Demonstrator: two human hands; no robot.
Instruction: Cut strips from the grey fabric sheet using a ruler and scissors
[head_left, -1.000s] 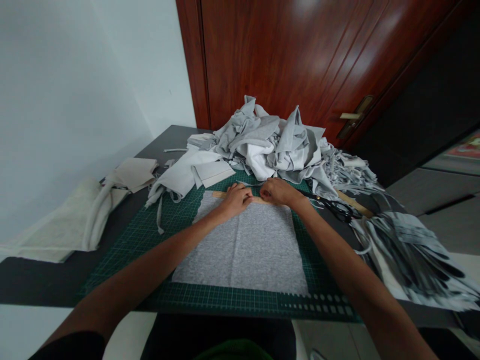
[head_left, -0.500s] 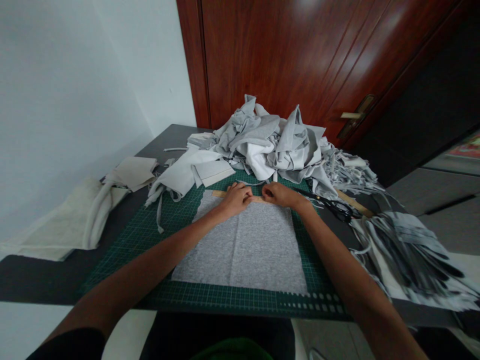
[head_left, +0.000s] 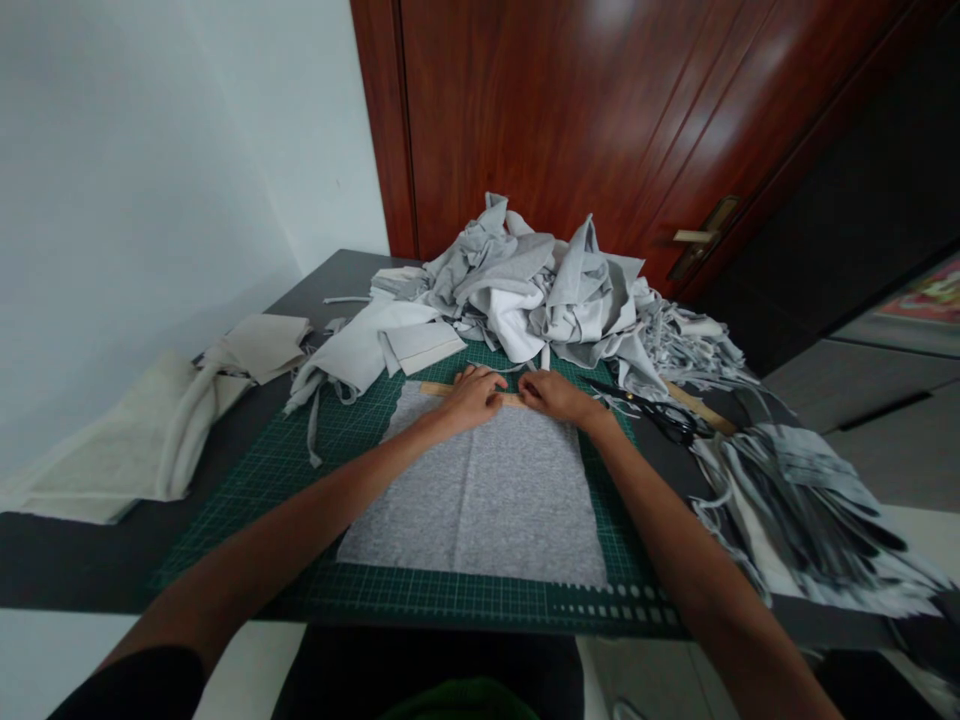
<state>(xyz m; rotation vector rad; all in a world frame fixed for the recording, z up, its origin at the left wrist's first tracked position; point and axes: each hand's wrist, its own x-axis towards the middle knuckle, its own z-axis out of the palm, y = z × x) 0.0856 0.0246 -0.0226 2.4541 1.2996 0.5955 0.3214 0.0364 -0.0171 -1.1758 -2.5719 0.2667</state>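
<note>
A rectangular piece of heathered grey fabric (head_left: 495, 490) lies spread on the green cutting mat (head_left: 352, 415), with a faint crease down its middle. Along its far edge runs a wooden ruler (head_left: 435, 388), partly covered by my hands. My left hand (head_left: 474, 395) presses down on the ruler, its fingers bent and apart from the thumb. Just to the right, my right hand (head_left: 553, 396) is closed in a pinch at the ruler's edge; whatever it holds is hidden. Black-handled scissors (head_left: 675, 424) lie to the right of my right hand.
Behind the mat rises a heap of grey and white cloth scraps (head_left: 517, 290). Folded pale cloth (head_left: 262, 345) lies at left. Stacked grey strips (head_left: 817, 510) and another wooden strip (head_left: 701, 408) are at right. A wooden door (head_left: 540, 120) stands behind the table.
My right hand has shifted very slightly left relative to the fabric. The whole view has moved a little; the fabric and ruler look unchanged.
</note>
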